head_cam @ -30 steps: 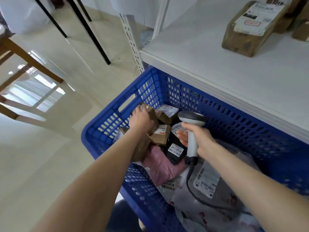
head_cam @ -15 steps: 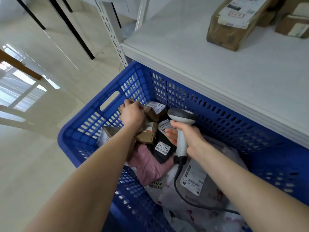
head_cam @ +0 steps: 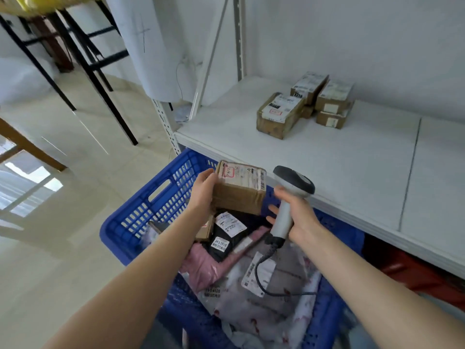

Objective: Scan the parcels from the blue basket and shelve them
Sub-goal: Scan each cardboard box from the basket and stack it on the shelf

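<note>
left hand (head_cam: 201, 195) grips a cardboard parcel (head_cam: 239, 190), now lifted clear of the blue basket (head_cam: 141, 217), just beside the white shelf (head_cam: 339, 172) edge. right hand (head_cam: 299, 217) wraps the scanner (head_cam: 289, 197) handle, raised too. wide bare shelf room right of the stacked boxes (head_cam: 304, 104).

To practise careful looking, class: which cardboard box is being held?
The box in the left hand, held above the basket beside the scanner. The other boxes lie on the shelf or in the basket.
</note>
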